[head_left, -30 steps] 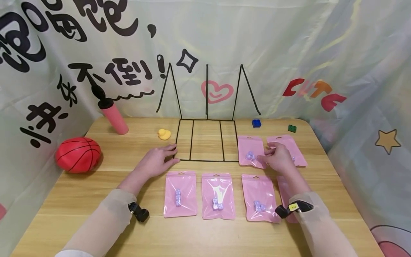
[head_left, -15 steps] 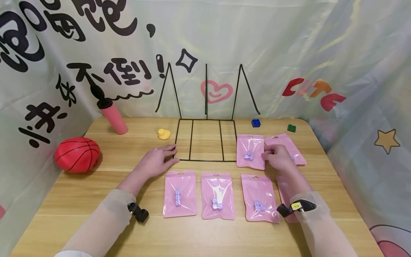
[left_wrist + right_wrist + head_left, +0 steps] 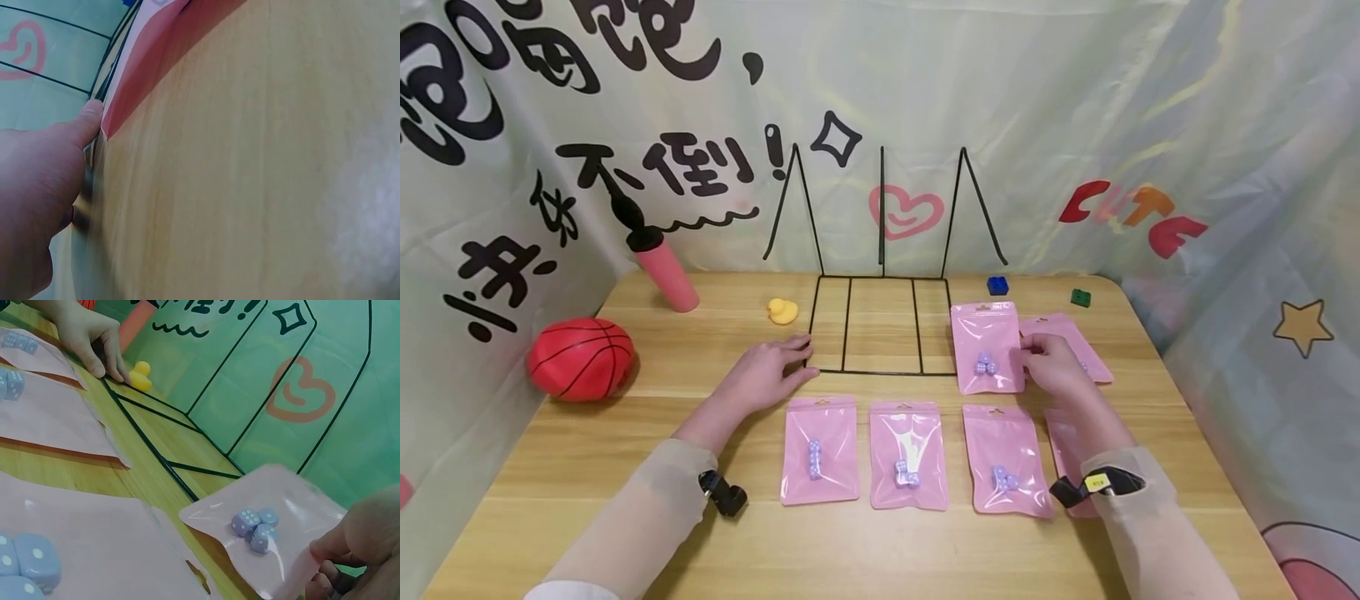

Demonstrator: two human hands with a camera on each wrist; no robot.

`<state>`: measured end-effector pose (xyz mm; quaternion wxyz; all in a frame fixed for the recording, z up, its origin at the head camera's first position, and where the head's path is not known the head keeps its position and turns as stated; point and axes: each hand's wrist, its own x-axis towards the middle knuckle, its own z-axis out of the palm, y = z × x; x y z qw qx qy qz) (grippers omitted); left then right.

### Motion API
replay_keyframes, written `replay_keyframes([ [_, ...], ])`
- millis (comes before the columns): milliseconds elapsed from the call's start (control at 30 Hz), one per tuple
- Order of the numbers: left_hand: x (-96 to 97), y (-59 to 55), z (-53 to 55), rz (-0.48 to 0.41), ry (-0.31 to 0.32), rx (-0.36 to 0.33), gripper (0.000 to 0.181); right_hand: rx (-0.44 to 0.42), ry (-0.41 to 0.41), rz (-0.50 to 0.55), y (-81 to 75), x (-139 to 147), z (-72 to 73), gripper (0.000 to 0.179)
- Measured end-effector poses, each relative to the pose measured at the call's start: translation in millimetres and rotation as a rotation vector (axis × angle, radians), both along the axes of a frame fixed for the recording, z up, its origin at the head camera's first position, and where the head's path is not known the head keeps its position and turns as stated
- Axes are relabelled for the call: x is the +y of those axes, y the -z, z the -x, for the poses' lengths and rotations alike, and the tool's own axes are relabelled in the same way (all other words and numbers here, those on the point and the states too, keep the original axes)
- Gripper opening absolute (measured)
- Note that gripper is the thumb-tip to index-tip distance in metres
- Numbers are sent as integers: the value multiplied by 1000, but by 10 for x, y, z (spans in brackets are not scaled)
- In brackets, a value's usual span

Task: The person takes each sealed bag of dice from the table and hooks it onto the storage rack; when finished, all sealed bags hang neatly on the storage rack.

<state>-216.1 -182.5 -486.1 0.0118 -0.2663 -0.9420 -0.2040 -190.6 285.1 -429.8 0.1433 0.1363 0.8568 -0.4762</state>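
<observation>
Head view: your right hand (image 3: pixel 1051 367) pinches the side edge of a pink pouch (image 3: pixel 987 346) holding dice (image 3: pixel 985 364), lifted just beside the wire rack (image 3: pixel 880 325). Your left hand (image 3: pixel 767 375), fingers spread, steadies the rack's corner on the bench (image 3: pixel 587 467). Judged light, limp, slick; grip its edge, clear of the dice.

Six pink bags (image 3: pixel 987 346), two blocks (image 3: pixel 997 285), one duck (image 3: pixel 782 311).

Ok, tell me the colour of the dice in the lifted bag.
Pale purple dice with white pips; clearest in the right wrist view.
</observation>
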Motion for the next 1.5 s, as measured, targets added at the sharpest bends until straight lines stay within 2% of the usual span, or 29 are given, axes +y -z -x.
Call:
replay_keyframes([
  [233, 14, -6, 30, -11, 7, 15, 55, 144, -78, -80, -11, 40, -17, 28],
  [400, 5, -20, 26, -19, 2, 11, 54, 190, -59, -109, -17, 48, -47, 25],
  [667, 11, -50, 21, -11, 2, 10, 53, 339, -30, -121, -70, 50, -130, 16],
  [900, 13, -23, 32, -22, 37, 66, 52, 462, -14, -37, -187, 43, -223, 16],
  [1133, 1, -18, 18, -18, 20, 51, 53, 507, -12, 54, -290, -31, -282, 15],
  [1300, -6, -6, 6, -6, 8, 30, 54, 571, -49, 123, -369, -91, -353, 13],
  [1500, -16, 10, 16, -16, 14, 43, 54, 660, -99, 154, -495, -168, -437, 9],
])
